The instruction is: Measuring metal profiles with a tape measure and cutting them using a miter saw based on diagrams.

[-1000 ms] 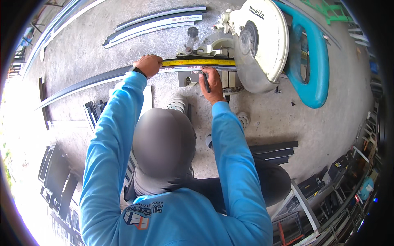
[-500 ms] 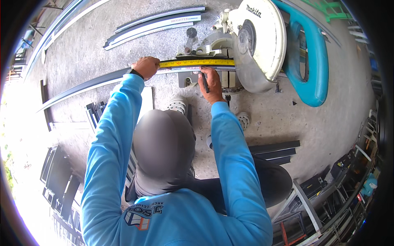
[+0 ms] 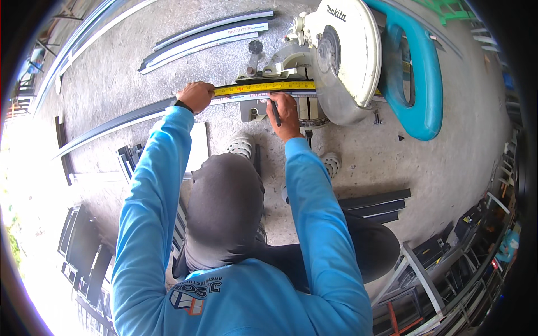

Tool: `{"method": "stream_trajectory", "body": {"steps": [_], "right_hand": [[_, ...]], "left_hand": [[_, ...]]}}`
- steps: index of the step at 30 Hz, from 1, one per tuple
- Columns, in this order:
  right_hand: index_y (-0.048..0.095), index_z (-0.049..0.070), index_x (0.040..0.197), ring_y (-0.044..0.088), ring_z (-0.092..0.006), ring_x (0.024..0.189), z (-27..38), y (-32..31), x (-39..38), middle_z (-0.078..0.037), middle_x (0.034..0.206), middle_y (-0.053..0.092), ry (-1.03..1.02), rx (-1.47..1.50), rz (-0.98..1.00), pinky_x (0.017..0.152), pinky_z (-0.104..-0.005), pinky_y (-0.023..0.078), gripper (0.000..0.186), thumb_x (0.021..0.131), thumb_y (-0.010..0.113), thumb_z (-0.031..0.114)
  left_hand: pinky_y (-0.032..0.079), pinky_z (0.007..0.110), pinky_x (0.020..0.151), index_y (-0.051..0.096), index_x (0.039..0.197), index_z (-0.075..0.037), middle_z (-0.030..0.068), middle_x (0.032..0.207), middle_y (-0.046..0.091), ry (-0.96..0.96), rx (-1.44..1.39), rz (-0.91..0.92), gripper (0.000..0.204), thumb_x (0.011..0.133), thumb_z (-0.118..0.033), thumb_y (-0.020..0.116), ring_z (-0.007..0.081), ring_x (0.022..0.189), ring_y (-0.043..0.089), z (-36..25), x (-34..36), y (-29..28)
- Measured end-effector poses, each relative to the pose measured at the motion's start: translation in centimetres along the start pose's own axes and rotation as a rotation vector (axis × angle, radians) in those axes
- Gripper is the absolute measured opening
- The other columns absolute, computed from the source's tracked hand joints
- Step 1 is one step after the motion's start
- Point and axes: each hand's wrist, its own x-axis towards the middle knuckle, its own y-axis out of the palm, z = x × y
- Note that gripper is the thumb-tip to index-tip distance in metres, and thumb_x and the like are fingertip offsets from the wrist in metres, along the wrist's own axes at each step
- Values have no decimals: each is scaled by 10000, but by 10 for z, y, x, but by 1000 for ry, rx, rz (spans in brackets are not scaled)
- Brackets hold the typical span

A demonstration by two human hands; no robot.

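Note:
A long dark metal profile (image 3: 120, 119) with a pale film strip runs across the base of a miter saw (image 3: 348, 56). Along its top lies the yellow blade of a tape measure (image 3: 263, 87), stretching from my left hand (image 3: 195, 96) to the saw's clear guard. My left fingers are closed at the blade's left end, pressing it to the profile; what lies beneath the palm is hidden. My right hand (image 3: 287, 119) grips a dark pen-like marker (image 3: 276, 113), with fingertips at the near edge of the profile, just left of the blade guard.
Several cut profiles (image 3: 207, 39) lie on the concrete floor beyond the saw. More dark profiles (image 3: 378, 206) rest to my right. The saw's teal handle (image 3: 428, 95) juts out at the right. Metal frames (image 3: 414, 274) stand at the lower right, dark panels (image 3: 84, 238) at the lower left.
The whole view has shifted slightly. Both hands keep their places on the tape measure and profile, and the right hand still holds the marker.

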Motion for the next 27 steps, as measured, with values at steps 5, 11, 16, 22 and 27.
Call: {"method": "stream_trajectory", "body": {"steps": [5, 11, 16, 22, 27], "right_hand": [[586, 76, 980, 604, -326, 989, -1, 1, 3, -115, 977, 648, -20, -25, -18, 911, -453, 450, 204, 842, 731, 114], [571, 80, 914, 606, -313, 950, -1, -1, 7, -110, 915, 633, -63, -48, -1, 881, -453, 452, 163, 838, 713, 102], [550, 83, 880, 603, -320, 942, -1, -3, 10, -114, 888, 618, -66, -53, 32, 864, -459, 453, 160, 832, 702, 94], [556, 70, 903, 599, -346, 919, 6, -13, 14, -137, 884, 614, -48, -43, 67, 852, -475, 460, 135, 862, 679, 107], [590, 54, 1017, 599, -385, 930, 39, -34, -27, -172, 942, 631, 95, 117, 42, 822, -482, 485, 126, 935, 631, 140]], "left_hand": [[505, 577, 866, 708, 1165, -194, 118, 1087, 702, -20, 15, -13, 281, 989, -303, 519, 351, 1044, 656, -3, 0, 0], [506, 566, 884, 699, 1191, -203, 110, 1110, 698, -18, 43, -10, 289, 997, -308, 513, 349, 1064, 651, -6, -3, -2], [509, 566, 890, 699, 1198, -211, 108, 1111, 699, -25, 45, -13, 295, 995, -317, 514, 346, 1067, 651, -6, -3, 1], [509, 570, 877, 704, 1174, -206, 108, 1095, 699, -3, 39, -37, 288, 992, -320, 512, 347, 1060, 651, -9, -8, -5], [501, 551, 860, 702, 1122, -169, 139, 1044, 688, 120, -25, -129, 278, 980, -328, 524, 362, 1040, 645, -16, -20, 5]]}}
